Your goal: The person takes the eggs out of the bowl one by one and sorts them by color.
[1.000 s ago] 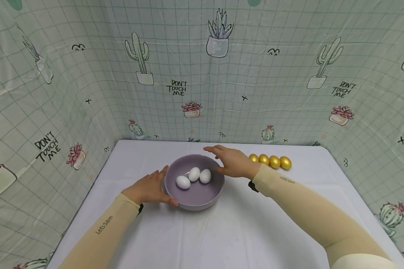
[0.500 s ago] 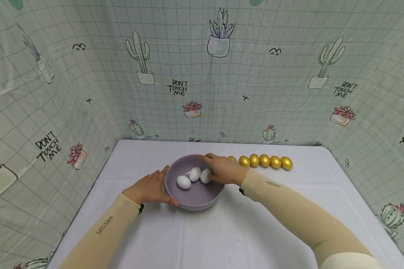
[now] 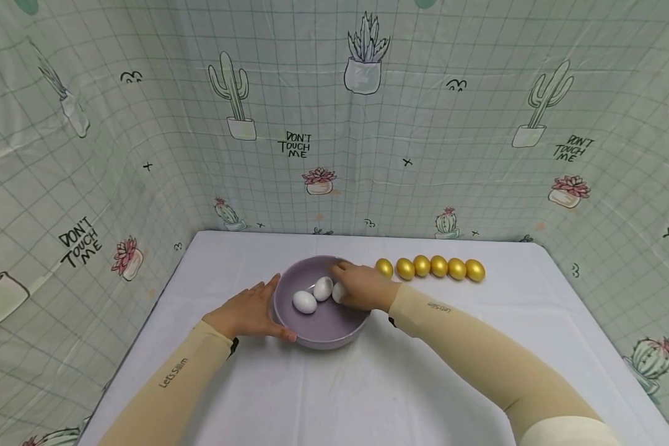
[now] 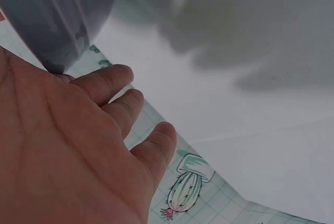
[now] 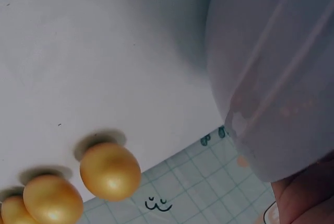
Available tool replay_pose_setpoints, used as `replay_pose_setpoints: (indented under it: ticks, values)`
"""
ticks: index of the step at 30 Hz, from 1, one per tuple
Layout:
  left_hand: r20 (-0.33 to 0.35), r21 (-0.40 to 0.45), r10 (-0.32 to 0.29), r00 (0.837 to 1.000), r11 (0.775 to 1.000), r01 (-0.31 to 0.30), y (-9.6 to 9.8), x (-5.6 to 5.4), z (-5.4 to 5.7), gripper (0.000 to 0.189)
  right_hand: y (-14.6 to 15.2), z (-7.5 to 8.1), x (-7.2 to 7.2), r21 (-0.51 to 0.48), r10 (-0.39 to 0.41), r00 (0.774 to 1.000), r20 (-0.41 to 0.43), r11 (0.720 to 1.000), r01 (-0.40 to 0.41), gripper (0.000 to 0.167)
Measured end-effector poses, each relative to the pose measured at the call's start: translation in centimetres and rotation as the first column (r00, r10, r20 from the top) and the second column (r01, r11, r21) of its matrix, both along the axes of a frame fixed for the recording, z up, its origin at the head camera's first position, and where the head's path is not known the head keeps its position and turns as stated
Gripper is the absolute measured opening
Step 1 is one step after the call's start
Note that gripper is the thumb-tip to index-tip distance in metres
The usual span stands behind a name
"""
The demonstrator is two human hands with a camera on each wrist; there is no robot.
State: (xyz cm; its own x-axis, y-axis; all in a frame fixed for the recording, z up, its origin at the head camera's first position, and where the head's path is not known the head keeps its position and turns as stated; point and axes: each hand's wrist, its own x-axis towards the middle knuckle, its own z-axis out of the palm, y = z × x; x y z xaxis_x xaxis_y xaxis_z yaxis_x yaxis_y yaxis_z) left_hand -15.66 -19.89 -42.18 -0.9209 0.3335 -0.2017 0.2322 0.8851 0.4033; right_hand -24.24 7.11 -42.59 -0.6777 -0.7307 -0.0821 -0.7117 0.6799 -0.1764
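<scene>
A purple bowl (image 3: 323, 328) stands mid-table with white eggs in it. Two of them, a front egg (image 3: 304, 302) and a middle egg (image 3: 323, 288), show whole. My left hand (image 3: 251, 311) rests against the bowl's left side, thumb at the near rim and index finger at the far-left rim. In the left wrist view its other fingers (image 4: 156, 148) extend loosely, away from the wall. Over the bowl's right rim, my right hand (image 3: 363, 286) reaches inside, fingers bent around a third white egg (image 3: 338, 293), which it partly covers. The right wrist view hides that grip behind the bowl wall.
Right of the bowl, several gold eggs (image 3: 438, 266) lie in a row along the back of the white table (image 3: 401, 384). The leftmost gold egg (image 3: 384, 267) is close to my right hand. A patterned cloth (image 3: 357, 148) rises behind and on both sides.
My right hand has moved left and down into the bowl onto the rightmost white egg, uncovering the left gold eggs. My left hand and the bowl have stayed put.
</scene>
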Motion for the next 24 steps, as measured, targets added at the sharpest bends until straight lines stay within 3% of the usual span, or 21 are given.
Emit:
replay_pose_setpoints:
  ticks: [9, 24]
  values:
    - [0.01, 0.006, 0.003, 1.0, 1.0, -0.003, -0.1, -0.2, -0.1, 0.143, -0.4, -1.1, 0.2, -0.003, 0.061, 0.996, -0.06, 0.998, -0.061, 0.044]
    - [0.005, -0.005, 0.003, 1.0, 1.0, -0.003, -0.1, -0.2, -0.2, 0.142, -0.5, -1.6, 0.1, 0.029, 0.072, 0.994, -0.079, 0.997, -0.069, 0.041]
